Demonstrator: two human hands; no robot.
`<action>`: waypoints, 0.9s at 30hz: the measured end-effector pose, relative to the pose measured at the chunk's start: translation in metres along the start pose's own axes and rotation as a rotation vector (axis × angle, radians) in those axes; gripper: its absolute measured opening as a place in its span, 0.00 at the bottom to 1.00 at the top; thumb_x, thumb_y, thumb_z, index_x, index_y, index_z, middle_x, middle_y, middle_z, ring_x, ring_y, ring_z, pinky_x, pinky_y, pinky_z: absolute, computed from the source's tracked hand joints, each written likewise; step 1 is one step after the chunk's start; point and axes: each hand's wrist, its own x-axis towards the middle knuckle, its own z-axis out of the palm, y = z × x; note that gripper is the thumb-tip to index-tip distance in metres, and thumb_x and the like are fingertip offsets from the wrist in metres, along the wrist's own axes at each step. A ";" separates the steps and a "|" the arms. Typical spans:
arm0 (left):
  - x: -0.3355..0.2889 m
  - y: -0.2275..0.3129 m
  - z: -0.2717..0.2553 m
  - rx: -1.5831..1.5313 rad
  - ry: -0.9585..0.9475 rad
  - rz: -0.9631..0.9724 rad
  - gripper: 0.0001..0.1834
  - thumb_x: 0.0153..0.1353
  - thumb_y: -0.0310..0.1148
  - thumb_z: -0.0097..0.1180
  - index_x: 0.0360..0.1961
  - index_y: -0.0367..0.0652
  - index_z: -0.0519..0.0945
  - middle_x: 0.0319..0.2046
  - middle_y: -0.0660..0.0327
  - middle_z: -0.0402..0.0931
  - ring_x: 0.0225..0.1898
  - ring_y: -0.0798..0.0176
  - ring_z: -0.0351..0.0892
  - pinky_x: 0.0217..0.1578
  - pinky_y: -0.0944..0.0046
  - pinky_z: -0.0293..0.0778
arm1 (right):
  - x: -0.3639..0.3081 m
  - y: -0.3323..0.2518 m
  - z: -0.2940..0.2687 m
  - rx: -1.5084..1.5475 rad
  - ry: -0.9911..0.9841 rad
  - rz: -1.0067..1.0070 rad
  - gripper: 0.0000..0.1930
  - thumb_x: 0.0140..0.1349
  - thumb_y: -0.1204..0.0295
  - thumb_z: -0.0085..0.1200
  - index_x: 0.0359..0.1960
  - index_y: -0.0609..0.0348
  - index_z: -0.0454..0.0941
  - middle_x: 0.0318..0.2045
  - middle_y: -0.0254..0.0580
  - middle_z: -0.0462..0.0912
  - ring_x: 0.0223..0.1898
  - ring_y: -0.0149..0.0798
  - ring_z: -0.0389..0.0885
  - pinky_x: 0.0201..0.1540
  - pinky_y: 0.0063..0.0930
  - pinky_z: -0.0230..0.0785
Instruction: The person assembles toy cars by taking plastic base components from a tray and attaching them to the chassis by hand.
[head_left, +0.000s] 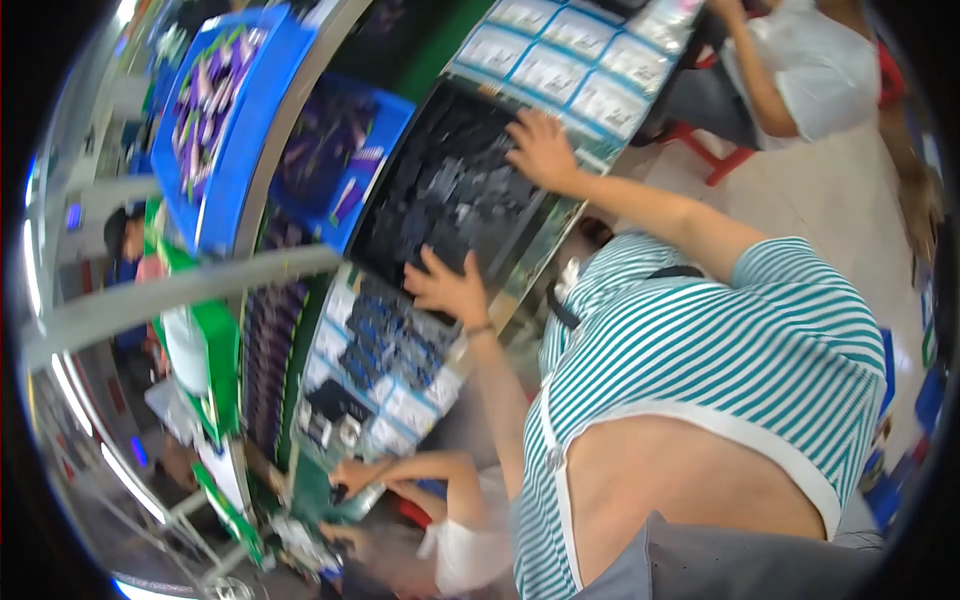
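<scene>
A black tray [383, 225] filled with small dark plastic pieces [455, 190] lies in front of me. My left hand [452, 290], a thin band round its wrist, is spread over the tray's lower end. Its fingers are apart and hold nothing that I can see. My right hand [542, 152] reaches over the tray's upper right corner, also with fingers apart and nothing visible in it. Whether either palm touches the pieces or only hovers cannot be made out. The pieces are too blurred to name.
Blue bins [172, 160] of purple-and-white items stand left of the tray. White compartmented trays [550, 70] lie above it; more hold dark parts [395, 340] below. A metal bar [190, 292] crosses at left. Co-workers sit above [800, 75] and below [465, 550] me.
</scene>
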 end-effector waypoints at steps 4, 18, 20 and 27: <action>0.015 0.020 0.022 -0.095 -0.050 0.038 0.51 0.48 0.67 0.61 0.71 0.60 0.57 0.73 0.44 0.40 0.69 0.25 0.41 0.58 0.19 0.46 | -0.002 -0.001 0.002 -0.026 -0.007 -0.073 0.25 0.62 0.54 0.53 0.57 0.52 0.72 0.65 0.52 0.62 0.68 0.55 0.55 0.67 0.55 0.47; 0.057 0.105 0.041 -0.191 -0.163 0.523 0.32 0.61 0.55 0.54 0.64 0.57 0.69 0.65 0.59 0.62 0.67 0.39 0.54 0.61 0.21 0.42 | -0.005 -0.007 -0.003 0.003 -0.067 -0.087 0.21 0.61 0.55 0.54 0.51 0.55 0.76 0.66 0.55 0.60 0.69 0.55 0.52 0.68 0.55 0.42; 0.055 0.098 0.038 -0.225 -0.146 0.484 0.30 0.62 0.53 0.53 0.62 0.53 0.71 0.64 0.61 0.64 0.67 0.42 0.56 0.61 0.21 0.41 | -0.005 -0.010 -0.002 0.020 -0.063 -0.101 0.21 0.61 0.55 0.54 0.50 0.55 0.77 0.66 0.55 0.61 0.69 0.56 0.52 0.68 0.55 0.42; 0.038 0.057 0.001 -0.295 0.148 0.424 0.20 0.59 0.42 0.58 0.49 0.43 0.77 0.51 0.55 0.74 0.57 0.49 0.69 0.60 0.43 0.57 | 0.000 0.004 -0.008 0.042 -0.114 -0.020 0.22 0.57 0.54 0.56 0.45 0.57 0.78 0.67 0.56 0.60 0.70 0.58 0.51 0.68 0.61 0.43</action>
